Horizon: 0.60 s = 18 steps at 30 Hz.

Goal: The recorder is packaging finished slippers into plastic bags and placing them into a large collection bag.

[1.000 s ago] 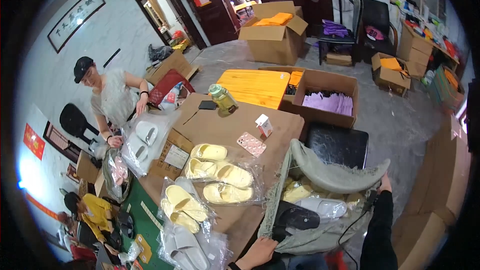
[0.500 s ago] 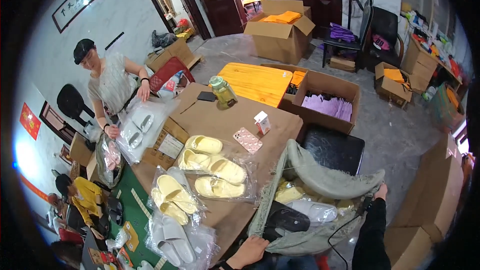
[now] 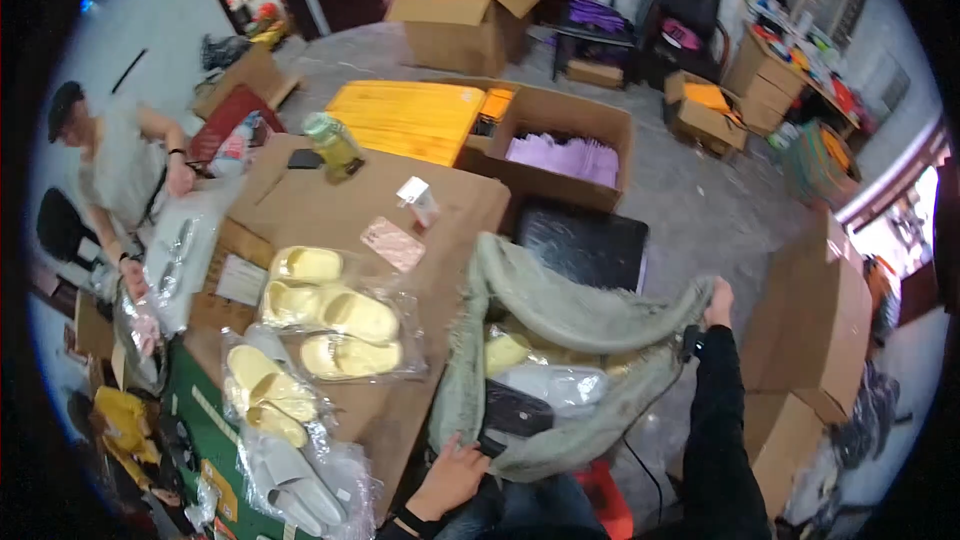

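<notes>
A grey-green woven sack (image 3: 560,310) with a thick rolled rim gapes in front of me, beside the table's right edge. My left hand (image 3: 455,477) is closed on its near left rim. At the far right of the rim, my right hand (image 3: 718,303) grips the cloth, its fingers partly hidden. Inside the sack lie a black slipper (image 3: 517,410), white slippers (image 3: 555,386) in clear plastic and a yellow slipper (image 3: 507,351). Left of the sack, bagged yellow slippers (image 3: 350,312) and bagged grey slippers (image 3: 297,482) rest on the table.
A black chair (image 3: 582,243) stands just beyond the sack, and cardboard boxes (image 3: 805,325) rise to my right. The brown tabletop (image 3: 390,415) carries a green bottle (image 3: 335,147), a pink phone (image 3: 393,244) and a small white box (image 3: 418,202). Across it, a co-worker (image 3: 130,170) handles bagged slippers.
The view has turned right, so the room shifts left in the picture. Both hands keep hold of the sack, whose rim stands more upright around the slippers.
</notes>
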Motion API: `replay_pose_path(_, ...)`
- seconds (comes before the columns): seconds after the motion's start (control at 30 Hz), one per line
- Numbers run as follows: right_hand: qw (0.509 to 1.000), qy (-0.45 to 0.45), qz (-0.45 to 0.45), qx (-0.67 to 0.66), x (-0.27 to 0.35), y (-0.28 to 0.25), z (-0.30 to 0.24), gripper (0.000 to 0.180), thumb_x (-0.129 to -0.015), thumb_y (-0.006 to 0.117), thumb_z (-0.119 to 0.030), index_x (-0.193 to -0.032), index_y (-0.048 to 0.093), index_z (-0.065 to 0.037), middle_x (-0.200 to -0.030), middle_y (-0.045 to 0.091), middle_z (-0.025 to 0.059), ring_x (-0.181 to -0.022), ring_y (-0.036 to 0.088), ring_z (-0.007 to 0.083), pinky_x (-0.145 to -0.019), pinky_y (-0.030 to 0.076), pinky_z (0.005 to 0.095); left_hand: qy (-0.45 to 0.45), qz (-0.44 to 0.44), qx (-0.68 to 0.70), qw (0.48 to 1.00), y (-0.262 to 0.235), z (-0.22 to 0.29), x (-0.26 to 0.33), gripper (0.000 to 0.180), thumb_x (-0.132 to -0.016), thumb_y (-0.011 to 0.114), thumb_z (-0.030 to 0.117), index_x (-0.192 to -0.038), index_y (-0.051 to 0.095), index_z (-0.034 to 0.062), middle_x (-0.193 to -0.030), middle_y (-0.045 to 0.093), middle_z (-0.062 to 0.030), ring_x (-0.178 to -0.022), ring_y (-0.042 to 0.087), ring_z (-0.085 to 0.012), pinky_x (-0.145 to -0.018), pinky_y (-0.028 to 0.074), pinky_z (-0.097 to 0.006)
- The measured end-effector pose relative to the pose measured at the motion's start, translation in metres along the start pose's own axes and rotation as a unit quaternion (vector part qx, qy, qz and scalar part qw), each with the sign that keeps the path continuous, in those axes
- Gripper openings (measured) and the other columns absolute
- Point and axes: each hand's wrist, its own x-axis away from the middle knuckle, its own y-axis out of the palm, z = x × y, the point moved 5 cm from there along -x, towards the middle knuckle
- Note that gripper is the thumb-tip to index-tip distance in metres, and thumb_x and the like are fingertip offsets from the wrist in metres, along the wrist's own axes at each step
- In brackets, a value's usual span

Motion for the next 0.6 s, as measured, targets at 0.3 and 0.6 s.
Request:
replay_pose_path(0.3,0.954,0.048,-0.102,-0.279,0.056,0.016,-0.072,0.016,-0.095,0.049,-0.014,-0.097,0.057,-0.001,-0.094,0.058,0.0047,-0.089,0.054,0.0158,-0.081,0.044,0.0316,-0.025,0.004,0.021,0.999,-0.007,-0.008,-0.02,0.017,-0.079,0.059,0.009,-0.096,0.059,0.0068,-0.09,0.06,-0.0099,-0.1,0.057,-0.0272,-0.107,0.028,-0.054)
replay_pose_path(0.6,0.982,0.173,-0.015,0.073,0.139,0.066,-0.101,0.078,-0.073,0.078,-0.027,-0.131,0.032,-0.002,-0.12,0.048,0.0165,-0.108,0.048,0.0245,-0.093,0.041,0.0369,-0.176,-0.037,0.459,0.87,0.002,-0.051,-0.064,0.022,-0.096,0.051,0.024,-0.104,0.058,0.0044,-0.077,0.057,-0.0044,-0.061,0.052,-0.0144,-0.056,0.045,-0.028)
